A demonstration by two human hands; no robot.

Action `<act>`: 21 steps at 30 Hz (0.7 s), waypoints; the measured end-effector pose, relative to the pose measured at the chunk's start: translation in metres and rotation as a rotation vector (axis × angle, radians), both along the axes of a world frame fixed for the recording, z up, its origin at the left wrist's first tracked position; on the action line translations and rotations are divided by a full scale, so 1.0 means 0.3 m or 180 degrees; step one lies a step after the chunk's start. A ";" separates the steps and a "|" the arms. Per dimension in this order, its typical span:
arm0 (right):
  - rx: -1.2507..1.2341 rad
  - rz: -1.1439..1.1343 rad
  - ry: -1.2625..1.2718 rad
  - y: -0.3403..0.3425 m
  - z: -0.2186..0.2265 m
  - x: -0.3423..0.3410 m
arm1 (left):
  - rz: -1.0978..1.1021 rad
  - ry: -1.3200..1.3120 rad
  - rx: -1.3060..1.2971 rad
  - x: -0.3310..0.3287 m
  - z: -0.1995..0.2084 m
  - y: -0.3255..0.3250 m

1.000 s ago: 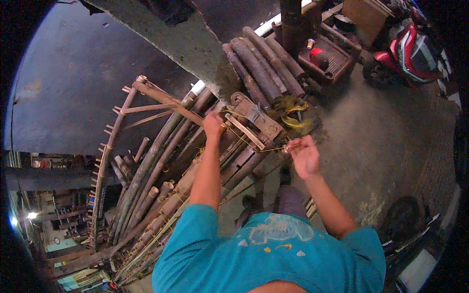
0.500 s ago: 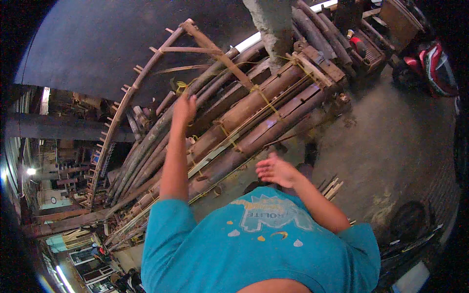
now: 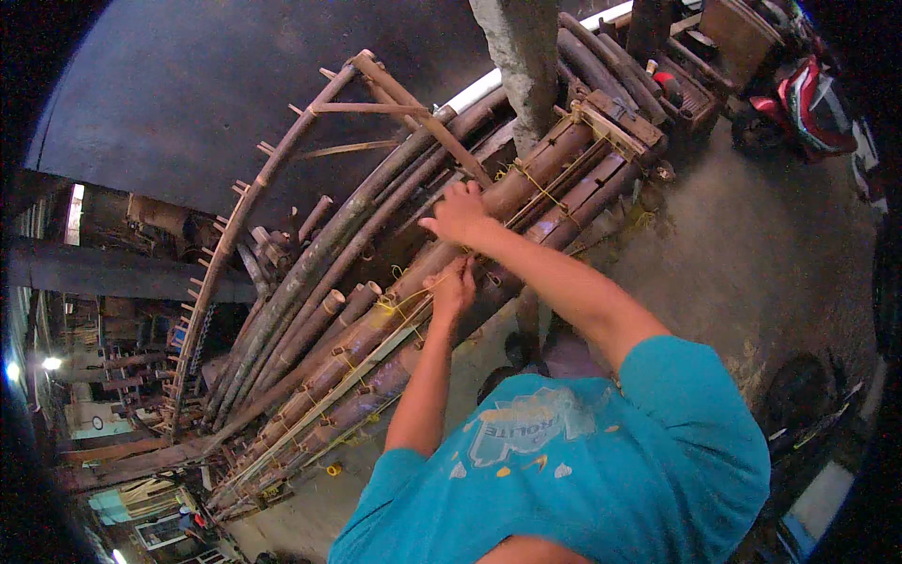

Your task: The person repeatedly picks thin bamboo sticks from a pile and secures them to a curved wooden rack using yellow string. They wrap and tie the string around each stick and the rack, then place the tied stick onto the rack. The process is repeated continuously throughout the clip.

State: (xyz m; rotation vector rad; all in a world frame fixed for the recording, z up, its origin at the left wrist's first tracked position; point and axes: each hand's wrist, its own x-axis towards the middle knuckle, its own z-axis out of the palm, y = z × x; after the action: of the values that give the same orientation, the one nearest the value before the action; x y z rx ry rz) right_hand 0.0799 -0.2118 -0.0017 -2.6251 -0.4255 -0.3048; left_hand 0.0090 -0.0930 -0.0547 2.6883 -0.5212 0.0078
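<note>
My left hand (image 3: 452, 286) is closed in a pinch by a long brown pole (image 3: 512, 193). A thin yellow cord (image 3: 406, 303) runs from its fingers down to the pole's side. My right hand (image 3: 461, 216) reaches across the same pole just beyond the left one, its fingers curled and its thumb sticking out to the left. What the right fingers hold, if anything, is hidden. A second brown pole (image 3: 554, 226) lies alongside, nearer to me. A pale flat strip (image 3: 381, 346) lies between the two, and yellow ties circle them at several spots.
A curved wooden frame with pegs (image 3: 230, 230) rises at the left. Long dark pipes (image 3: 310, 273) lie behind the poles. A rough concrete post (image 3: 521, 66) stands at the far side. A red motorcycle (image 3: 810, 108) is parked at the far right. A yellow ring (image 3: 334, 469) lies on the floor.
My left hand has come down and right to the pole, the yellow cord with it. My right hand has swung from before my chest to the far side of the pole.
</note>
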 end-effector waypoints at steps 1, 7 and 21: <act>0.0410 -0.0171 -0.0060 -0.028 -0.012 0.024 | -0.0025 0.0210 -0.0235 0.004 0.001 0.006; 0.1450 0.2211 0.2447 -0.170 0.234 -0.342 | 0.0326 0.0704 -0.0780 -0.012 -0.052 0.065; 0.1131 0.1217 0.1440 -0.134 -0.127 -0.668 | 0.0763 0.0102 -0.0434 0.472 -0.152 0.068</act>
State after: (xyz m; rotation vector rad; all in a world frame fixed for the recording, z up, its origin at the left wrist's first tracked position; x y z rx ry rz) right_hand -0.1206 -0.2520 -0.0397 -2.1217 -0.6314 0.3073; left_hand 0.1506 -0.0726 -0.1003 2.5953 -0.1793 0.0647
